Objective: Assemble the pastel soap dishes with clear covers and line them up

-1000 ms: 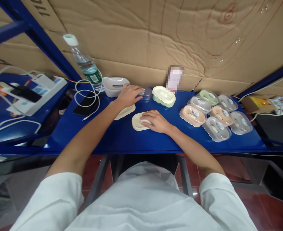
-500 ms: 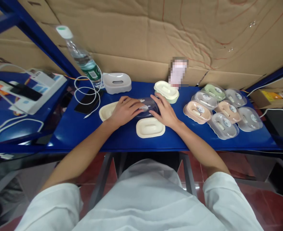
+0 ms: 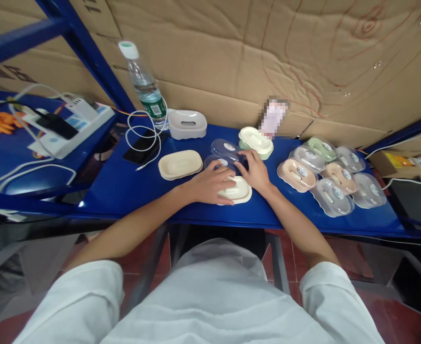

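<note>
My left hand (image 3: 214,184) reaches across the near end of a cream oval plastic tray (image 3: 242,191), fingers spread and thumb on the side nearest me. The tray lies flat on the blue table. My right hand (image 3: 256,171) has its thumb and fingers around the right end of a clear plastic lid (image 3: 225,149) with a round sticker. A second clear, stickered shape (image 3: 210,160) shows below it, partly behind my left hand. To the left lie cream oval trays (image 3: 180,165), seemingly stacked. Behind my right hand stands a green box with a cream insert (image 3: 256,139).
A grey box with a slot (image 3: 187,125) stands at the back, beside a water bottle (image 3: 148,91), a white cable (image 3: 139,114) and a black phone (image 3: 141,148). Several lidded boxes (image 3: 296,174) are grouped on the right. Cardboard (image 3: 203,57) walls the back.
My left hand has moved off the clear lid toward me, onto the cream tray. My right hand stays at the lid, which now shows more fully. The view has shifted slightly.
</note>
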{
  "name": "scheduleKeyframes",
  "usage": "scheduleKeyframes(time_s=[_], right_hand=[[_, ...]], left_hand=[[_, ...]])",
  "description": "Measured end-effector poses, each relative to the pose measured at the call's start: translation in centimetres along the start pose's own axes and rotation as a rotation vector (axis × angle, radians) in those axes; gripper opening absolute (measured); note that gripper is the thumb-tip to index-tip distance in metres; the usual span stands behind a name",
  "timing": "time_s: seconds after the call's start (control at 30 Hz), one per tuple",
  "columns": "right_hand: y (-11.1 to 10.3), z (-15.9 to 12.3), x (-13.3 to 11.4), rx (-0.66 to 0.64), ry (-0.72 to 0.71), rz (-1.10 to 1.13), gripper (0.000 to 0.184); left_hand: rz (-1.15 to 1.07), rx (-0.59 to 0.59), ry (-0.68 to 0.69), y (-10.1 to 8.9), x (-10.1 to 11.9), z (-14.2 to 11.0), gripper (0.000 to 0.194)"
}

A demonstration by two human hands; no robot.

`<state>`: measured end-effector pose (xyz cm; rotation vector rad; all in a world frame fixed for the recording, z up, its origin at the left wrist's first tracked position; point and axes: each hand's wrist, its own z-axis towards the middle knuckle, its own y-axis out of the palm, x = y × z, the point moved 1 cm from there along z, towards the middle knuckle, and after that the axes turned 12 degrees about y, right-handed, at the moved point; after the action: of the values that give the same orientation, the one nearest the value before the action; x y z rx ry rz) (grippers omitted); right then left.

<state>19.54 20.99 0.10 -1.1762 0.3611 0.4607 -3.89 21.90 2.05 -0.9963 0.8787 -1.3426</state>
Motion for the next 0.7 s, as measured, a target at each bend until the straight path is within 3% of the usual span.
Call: scheduleKeyframes(time_s=[0.13, 0.33, 0.7], right_hand=[[0.1, -0.1, 0.1, 0.047, -0.001, -0.038, 0.041], [0.3, 0.2, 0.5, 0.015, -0.025, -0.015, 0.033], [0.1, 0.0, -0.1, -0.095, -0.093, -0.009, 0.041]], left_hand=[[0.007, 0.035, -0.08, 0.2, -1.2, -0.5, 0.044], [0.079, 0.053, -0.25, -0.9, -3.8, -2.0, 0.035], [-0.006, 0.073, -0.488, -1.4, -4.7, -2.6, 0.07]])
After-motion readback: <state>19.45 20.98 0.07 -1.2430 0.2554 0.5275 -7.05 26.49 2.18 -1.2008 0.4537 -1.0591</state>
